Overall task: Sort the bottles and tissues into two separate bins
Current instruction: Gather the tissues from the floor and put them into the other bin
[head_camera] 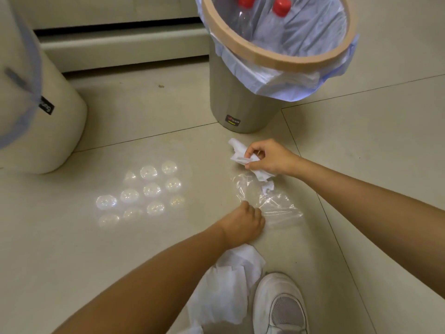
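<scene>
My right hand [269,156] is closed on a crumpled white tissue [238,150] low over the floor, just in front of the grey bin [231,102]. That bin has a tan rim and a pale blue liner, and two clear bottles with red caps [280,6] lie inside it. My left hand [243,222] pinches the edge of a clear plastic bag [277,208] lying flat on the tiles. A small tissue scrap [268,188] rests on the bag. More white tissues [228,285] lie under my left forearm. A cream bin [48,131] stands at the left.
My white shoe [279,307] is planted at the bottom right of the tissues. Round light reflections [149,189] spot the tiles left of my hands. A cabinet base [120,44] runs along the back behind both bins.
</scene>
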`<act>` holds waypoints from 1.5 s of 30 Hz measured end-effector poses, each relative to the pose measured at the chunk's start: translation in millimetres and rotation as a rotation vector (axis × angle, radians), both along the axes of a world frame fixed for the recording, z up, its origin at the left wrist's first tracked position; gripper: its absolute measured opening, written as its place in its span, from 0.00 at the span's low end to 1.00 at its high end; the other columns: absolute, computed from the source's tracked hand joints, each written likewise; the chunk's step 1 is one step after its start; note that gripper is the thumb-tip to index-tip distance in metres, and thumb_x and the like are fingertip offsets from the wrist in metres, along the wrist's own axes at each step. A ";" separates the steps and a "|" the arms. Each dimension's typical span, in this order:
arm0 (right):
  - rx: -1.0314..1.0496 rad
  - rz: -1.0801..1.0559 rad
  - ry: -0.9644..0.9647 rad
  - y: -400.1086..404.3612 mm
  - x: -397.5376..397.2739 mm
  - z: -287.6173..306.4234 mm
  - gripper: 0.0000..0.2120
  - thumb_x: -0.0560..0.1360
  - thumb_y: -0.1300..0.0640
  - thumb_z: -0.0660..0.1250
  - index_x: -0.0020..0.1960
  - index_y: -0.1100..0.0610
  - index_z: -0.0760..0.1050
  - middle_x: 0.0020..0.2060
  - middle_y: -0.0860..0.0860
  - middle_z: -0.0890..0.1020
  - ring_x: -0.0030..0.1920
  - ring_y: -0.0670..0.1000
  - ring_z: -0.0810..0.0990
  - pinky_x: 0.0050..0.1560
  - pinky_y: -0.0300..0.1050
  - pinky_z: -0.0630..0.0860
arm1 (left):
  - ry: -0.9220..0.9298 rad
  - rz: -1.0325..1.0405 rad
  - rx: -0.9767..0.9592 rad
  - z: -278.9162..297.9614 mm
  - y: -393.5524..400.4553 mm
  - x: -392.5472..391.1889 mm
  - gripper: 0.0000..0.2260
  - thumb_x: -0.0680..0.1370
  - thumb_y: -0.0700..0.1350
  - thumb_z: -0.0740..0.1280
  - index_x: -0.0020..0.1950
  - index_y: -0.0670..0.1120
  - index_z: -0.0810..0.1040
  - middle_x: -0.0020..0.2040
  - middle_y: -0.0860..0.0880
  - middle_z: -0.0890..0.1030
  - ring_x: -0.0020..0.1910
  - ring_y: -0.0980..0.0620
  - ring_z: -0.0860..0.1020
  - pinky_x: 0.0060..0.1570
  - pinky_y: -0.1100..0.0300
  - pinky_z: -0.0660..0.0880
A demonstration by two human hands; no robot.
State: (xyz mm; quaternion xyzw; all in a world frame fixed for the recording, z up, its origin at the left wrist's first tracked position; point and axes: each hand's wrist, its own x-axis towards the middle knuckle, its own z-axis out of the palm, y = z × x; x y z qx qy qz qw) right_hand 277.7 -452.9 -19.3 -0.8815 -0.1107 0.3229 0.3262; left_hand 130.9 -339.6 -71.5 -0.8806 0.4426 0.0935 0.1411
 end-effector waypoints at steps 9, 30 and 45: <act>0.066 0.122 -0.074 35.1 -12.2 23.6 0.07 0.68 0.62 0.75 0.42 0.54 0.79 0.29 0.40 0.75 0.27 0.39 0.70 0.30 0.28 0.66 | 0.274 0.579 -0.416 48.8 63.4 7.0 0.09 0.78 0.47 0.58 0.50 0.44 0.72 0.49 0.46 0.75 0.47 0.45 0.75 0.37 0.56 0.62; 0.339 0.424 -0.861 275.8 -21.4 217.7 0.19 0.73 0.52 0.68 0.64 0.49 0.74 0.46 0.46 0.80 0.47 0.50 0.77 0.47 0.54 0.76 | -0.606 0.992 -1.103 257.1 330.8 19.9 0.05 0.75 0.41 0.69 0.49 0.45 0.84 0.43 0.54 0.82 0.41 0.58 0.72 0.46 0.74 0.64; 0.313 0.098 -0.771 440.8 6.4 240.3 0.05 0.70 0.53 0.69 0.44 0.49 0.83 0.36 0.47 0.81 0.41 0.51 0.79 0.40 0.44 0.75 | -0.519 1.414 -1.192 262.1 456.5 43.5 0.09 0.78 0.40 0.64 0.53 0.49 0.82 0.50 0.52 0.82 0.47 0.57 0.79 0.43 0.69 0.73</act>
